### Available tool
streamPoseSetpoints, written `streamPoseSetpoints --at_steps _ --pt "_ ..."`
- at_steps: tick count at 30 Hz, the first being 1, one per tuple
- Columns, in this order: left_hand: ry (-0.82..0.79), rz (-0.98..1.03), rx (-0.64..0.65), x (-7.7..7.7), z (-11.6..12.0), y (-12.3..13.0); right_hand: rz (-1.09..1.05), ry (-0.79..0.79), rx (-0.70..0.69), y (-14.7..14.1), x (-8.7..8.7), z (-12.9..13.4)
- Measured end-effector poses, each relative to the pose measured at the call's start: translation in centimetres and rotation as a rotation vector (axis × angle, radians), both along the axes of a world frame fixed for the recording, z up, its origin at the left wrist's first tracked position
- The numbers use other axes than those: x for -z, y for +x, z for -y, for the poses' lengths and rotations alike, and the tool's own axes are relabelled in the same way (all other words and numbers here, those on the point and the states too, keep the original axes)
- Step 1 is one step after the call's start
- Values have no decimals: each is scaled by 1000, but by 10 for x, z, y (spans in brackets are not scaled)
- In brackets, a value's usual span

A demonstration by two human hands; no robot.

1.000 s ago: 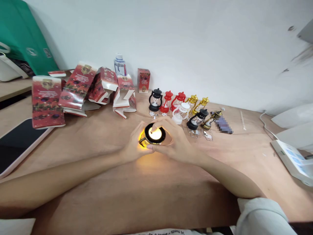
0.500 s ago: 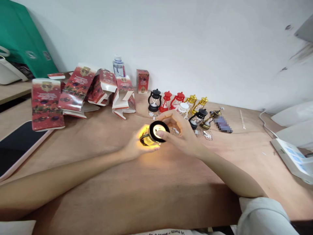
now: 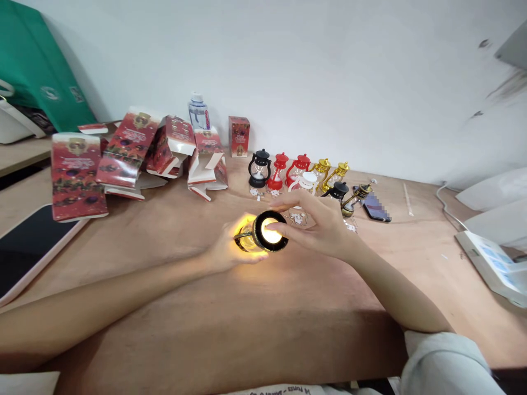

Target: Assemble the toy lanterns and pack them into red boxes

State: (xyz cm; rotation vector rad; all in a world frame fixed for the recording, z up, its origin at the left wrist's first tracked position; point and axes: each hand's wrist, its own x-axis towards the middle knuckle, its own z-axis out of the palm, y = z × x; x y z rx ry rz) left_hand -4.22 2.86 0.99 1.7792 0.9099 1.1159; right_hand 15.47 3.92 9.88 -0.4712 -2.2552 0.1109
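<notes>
While the left hand (image 3: 224, 247) stays wrapped round the body of the glowing lantern (image 3: 247, 241), I see on my feed that the right hand (image 3: 327, 222) has shifted. A second ago its fingertip was on the lit disc (image 3: 270, 238) and its thumb at the near side; now the thumb overlaps the disc, other fingers arched near the far rim. The lantern has tipped too: its black base ring (image 3: 259, 230) leans further right and toward camera, with more of the body showing on the left. Light on throughout.

For the work in hand, I'd judge that the left now does most of the holding and the right is busy at the base. What the thumb does there, too bright for me to make out.

Grip: left closed round the lantern; right has thumb and fingers parted, and I can't tell whether it grips or just touches. Lantern sits between both hands, over the middle of the table (image 3: 185, 323); can't tell if any part touches the wood. The right hand now covers more of the front black lantern (image 3: 340, 189) and part of the white lantern (image 3: 309, 179) behind. Red boxes (image 3: 78, 181) at left look undisturbed.
</notes>
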Motion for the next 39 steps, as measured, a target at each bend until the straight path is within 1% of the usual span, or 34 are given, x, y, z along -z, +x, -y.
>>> streamPoseSetpoints --at_steps 5,9,14,16,19,21,24,27,30,33,36,39 --pt "22 -8 2 3 0 -2 -2 -7 2 -1 1 0" --pt "91 -57 3 4 -1 -4 -1 -12 31 -1 2 2" --pt "123 -53 -24 5 -2 -4 73 -20 71 -2 -2 6" --pt "139 -30 -48 6 -3 -5 102 -71 53 -4 -3 7" --pt "155 -12 -72 8 -5 -5 102 -167 -13 -7 -3 6" --pt "147 -20 -74 7 -6 -5 105 -203 -16 -8 -2 5" --pt "86 -22 -64 4 -4 -3 144 -252 46 -7 -1 3" --pt "-16 45 -55 -2 -2 2 169 -339 116 -6 0 -1" --pt "-74 76 -83 -6 -2 6 136 -416 153 -4 3 -8" --pt "-106 74 -110 -7 -5 8 72 -480 169 -2 8 -16" --pt "-128 47 -72 -2 -10 7 43 -576 115 -2 9 -19" --pt "-120 -18 -12 6 -12 5 -4 -731 -15 -2 7 -18"
